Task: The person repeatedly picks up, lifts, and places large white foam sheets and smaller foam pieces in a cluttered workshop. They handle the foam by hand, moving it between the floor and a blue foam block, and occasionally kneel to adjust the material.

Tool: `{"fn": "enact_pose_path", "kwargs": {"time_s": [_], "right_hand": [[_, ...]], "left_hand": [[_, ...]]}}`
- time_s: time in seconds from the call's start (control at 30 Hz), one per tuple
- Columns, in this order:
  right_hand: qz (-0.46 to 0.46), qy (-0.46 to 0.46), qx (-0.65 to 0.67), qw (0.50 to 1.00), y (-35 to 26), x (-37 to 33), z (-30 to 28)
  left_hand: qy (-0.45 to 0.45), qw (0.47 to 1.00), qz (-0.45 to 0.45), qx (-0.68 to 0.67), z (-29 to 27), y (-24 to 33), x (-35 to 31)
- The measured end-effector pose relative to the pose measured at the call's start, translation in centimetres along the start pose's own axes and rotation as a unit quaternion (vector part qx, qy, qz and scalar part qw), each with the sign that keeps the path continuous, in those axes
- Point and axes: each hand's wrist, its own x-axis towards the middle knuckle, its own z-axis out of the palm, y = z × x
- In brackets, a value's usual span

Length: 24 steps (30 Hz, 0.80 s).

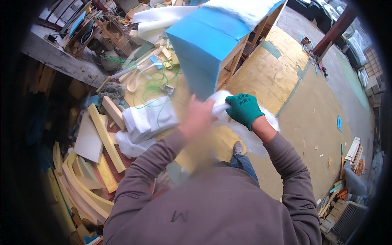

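Observation:
Soft white wadding (221, 98) is bunched between my two hands in front of a blue foam-covered frame (206, 36). My right hand (246, 111), in a green knitted glove, is closed on the wadding, thumb side toward the left. More of the white sheet hangs behind and below that wrist. My bare left hand (198, 118) is smeared by motion. Its fingers look curled at the wadding's left edge, just below the foam's lower corner. The frame's side shows bare wooden slats (232, 67), and white padding (255, 14) lies over its top.
Folded white wadding (149, 117) lies to the left, near tangled green string (157, 85). Wood strips (106, 136) and curved boards are heaped at the lower left. Yellowish sheeting (269, 69) covers the floor beside the frame. A dark red post (335, 30) stands at the far right.

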Motion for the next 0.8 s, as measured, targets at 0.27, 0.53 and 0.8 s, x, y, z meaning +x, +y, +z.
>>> {"fn": "enact_pose_path", "kwargs": {"time_s": [0.27, 0.53, 0.8], "right_hand": [[-0.135, 0.2, 0.038, 0.97, -1.5, -0.8, -0.9], [-0.1, 0.023, 0.033, 0.994, 0.9, -3.3, 5.3], [0.356, 0.112, -0.09, 0.923, 23.5, -22.7, 3.9]], "left_hand": [[0.008, 0.977, 0.142, -0.162, -0.5, -2.8, 1.7], [-0.074, 0.989, 0.129, -0.002, -0.1, -2.2, 0.1], [0.056, 0.93, -0.061, -0.357, -4.7, -9.2, -2.4]]}}
